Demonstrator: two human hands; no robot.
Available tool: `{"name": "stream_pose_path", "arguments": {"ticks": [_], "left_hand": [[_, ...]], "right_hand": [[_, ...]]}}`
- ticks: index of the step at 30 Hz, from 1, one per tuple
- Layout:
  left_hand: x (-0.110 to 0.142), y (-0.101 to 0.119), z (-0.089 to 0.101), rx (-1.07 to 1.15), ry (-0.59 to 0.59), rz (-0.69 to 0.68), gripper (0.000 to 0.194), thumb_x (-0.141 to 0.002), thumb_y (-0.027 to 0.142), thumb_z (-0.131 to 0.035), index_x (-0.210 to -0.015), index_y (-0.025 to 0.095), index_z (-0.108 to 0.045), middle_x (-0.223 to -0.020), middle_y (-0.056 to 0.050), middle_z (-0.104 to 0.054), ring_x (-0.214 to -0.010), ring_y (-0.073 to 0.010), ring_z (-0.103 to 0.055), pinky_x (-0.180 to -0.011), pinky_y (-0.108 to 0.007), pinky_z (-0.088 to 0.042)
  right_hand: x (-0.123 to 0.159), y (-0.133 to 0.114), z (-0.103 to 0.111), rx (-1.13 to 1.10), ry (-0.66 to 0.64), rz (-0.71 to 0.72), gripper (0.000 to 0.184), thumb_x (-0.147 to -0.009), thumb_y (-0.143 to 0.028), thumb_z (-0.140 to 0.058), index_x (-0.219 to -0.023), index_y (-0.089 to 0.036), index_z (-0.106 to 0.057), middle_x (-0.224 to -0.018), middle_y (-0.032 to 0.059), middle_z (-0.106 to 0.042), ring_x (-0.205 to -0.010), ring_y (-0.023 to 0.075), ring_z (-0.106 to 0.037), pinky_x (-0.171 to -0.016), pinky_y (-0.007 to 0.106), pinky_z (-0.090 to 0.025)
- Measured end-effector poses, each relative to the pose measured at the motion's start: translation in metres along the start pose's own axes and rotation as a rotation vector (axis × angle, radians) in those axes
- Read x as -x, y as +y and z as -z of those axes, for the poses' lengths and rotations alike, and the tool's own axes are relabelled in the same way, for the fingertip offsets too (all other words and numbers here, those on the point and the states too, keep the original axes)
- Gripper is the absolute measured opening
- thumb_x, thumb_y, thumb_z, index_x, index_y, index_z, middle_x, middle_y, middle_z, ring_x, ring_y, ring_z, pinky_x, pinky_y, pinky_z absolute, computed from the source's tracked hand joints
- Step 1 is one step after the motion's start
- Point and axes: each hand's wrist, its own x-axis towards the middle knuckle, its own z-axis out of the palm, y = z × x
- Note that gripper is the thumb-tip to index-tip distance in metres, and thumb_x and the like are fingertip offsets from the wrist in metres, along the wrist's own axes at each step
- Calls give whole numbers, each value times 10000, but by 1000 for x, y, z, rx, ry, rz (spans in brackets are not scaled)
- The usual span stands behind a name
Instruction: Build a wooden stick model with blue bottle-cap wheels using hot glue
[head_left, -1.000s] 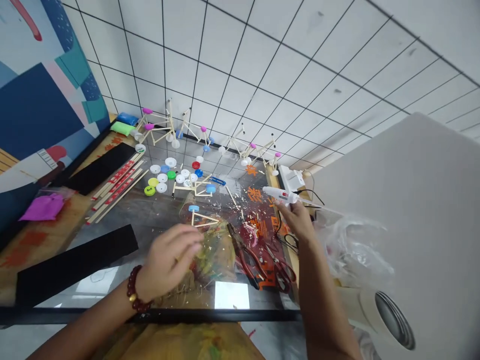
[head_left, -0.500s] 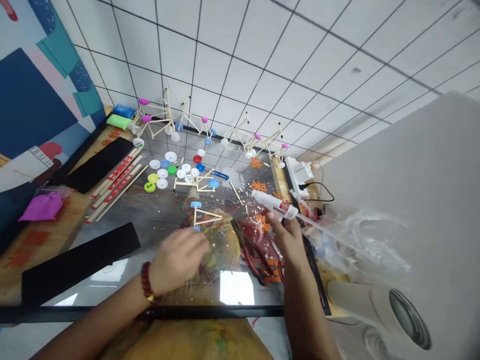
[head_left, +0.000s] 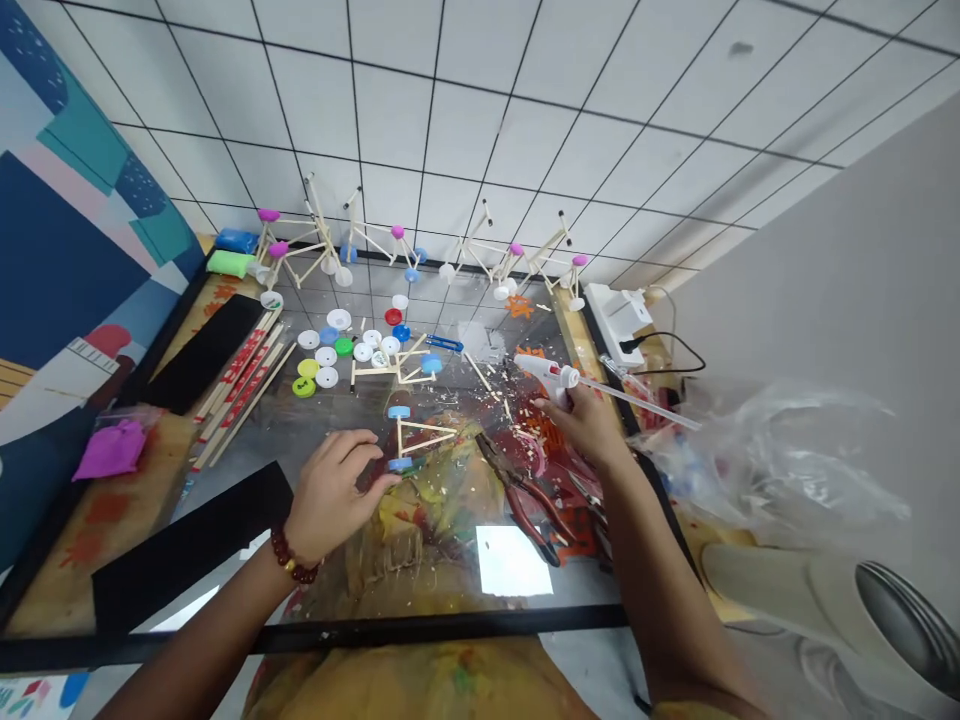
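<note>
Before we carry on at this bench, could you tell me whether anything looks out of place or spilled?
Yes: pale splinters lie scattered over the glass sheet around the red-handled pliers, unlike the neatly grouped bottle caps further back.

Left hand [head_left: 330, 495] and right hand [head_left: 585, 425] over a glass sheet [head_left: 442, 590]: the stick model [head_left: 420, 437] and pliers [head_left: 521, 500] obstruct the direct line between them, while a passage remains along the glass nearer the person; the glue gun [head_left: 544, 372], held in the right hand, projects toward the model. Rearward passage is narrowed by scattered caps [head_left: 330, 350] and standing models [head_left: 300, 240]; a gap runs between the caps and the black strip [head_left: 191, 540] on the left. To the right, a plastic bag [head_left: 772, 450] and tape roll [head_left: 780, 590] bar the way.
</note>
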Motion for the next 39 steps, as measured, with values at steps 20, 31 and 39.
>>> {"name": "stream_pose_path", "arguments": {"ticks": [20, 31, 39], "left_hand": [[4, -1, -21, 137, -82, 36, 183, -889, 218, -657, -1068, 215, -622, -1059, -73, -662, -967, -211, -637, -854, -359, -514], [2, -3, -19, 182, -140, 18, 192, -895, 164, -641, -1077, 224, -643, -1014, -52, -692, -929, -200, -625, -825, -354, -478], [4, -7, -17, 196, -178, -9, 213, -900, 150, -630, -1097, 227, -652, -1024, -45, -708, -939, -194, -627, -831, -354, -461]], "right_hand": [[58, -79, -30, 225, -36, 606, 196, -957, -170, -547, -1014, -240, -720, -987, 45, -727, -887, 210, -566, -756, 359, -336], [41, -81, -49, 219, -122, 655, 166, -912, -133, -603, -972, -224, -728, -991, 43, -728, -887, 206, -548, -753, 366, -263], [41, -83, -54, 199, -146, 619, 192, -920, -132, -592, -976, -247, -735, -946, 29, -725, -871, 198, -543, -756, 362, -256]]}}
